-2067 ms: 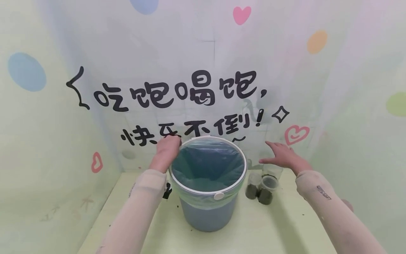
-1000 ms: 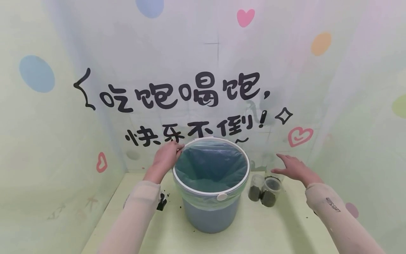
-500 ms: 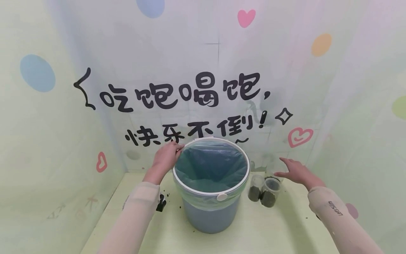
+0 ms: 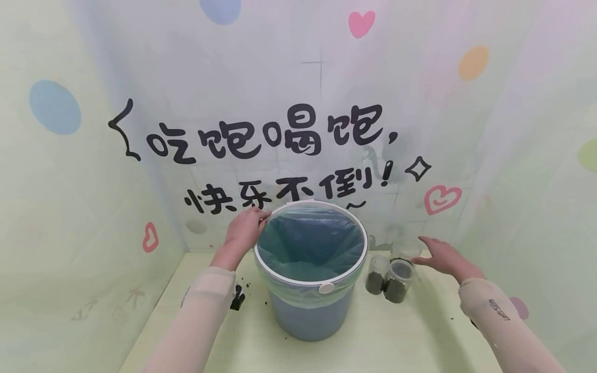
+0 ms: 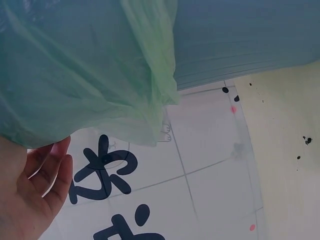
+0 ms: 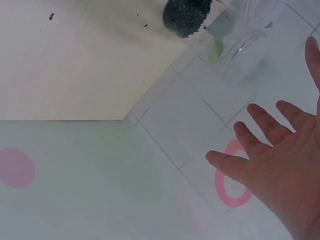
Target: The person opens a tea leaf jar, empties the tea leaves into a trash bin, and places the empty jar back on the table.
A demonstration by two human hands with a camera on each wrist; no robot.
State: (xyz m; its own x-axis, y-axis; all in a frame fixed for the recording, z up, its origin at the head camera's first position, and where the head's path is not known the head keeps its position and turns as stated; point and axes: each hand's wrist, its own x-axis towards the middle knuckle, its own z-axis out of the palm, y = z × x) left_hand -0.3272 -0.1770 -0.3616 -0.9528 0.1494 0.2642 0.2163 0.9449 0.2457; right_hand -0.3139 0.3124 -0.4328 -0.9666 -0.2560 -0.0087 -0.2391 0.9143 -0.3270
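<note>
A blue-grey trash can (image 4: 310, 324) with a white rim and a pale green liner bag (image 4: 308, 243) stands upright in the head view's middle. My left hand (image 4: 243, 230) grips its rim on the far left side, fingers curled at the bag-covered edge in the left wrist view. To the right of the can stand three clear plastic cups: a front cup (image 4: 396, 282), a left cup (image 4: 375, 277) and a partly hidden back cup (image 4: 406, 251), with dark crumbly stuff inside. Beside the back cup hovers my right hand (image 4: 445, 256), fingers spread, holding nothing.
A small black-and-white piece (image 4: 238, 298) lies left of the can, partly behind my left sleeve. Dark crumbs dot the pale tabletop (image 4: 373, 336). A printed curtain wall (image 4: 280, 77) closes the back and sides.
My right hand has moved right and down, from above the cups to beside the back one. The left hand stays at the rim, with its wrist a little lower than at first.
</note>
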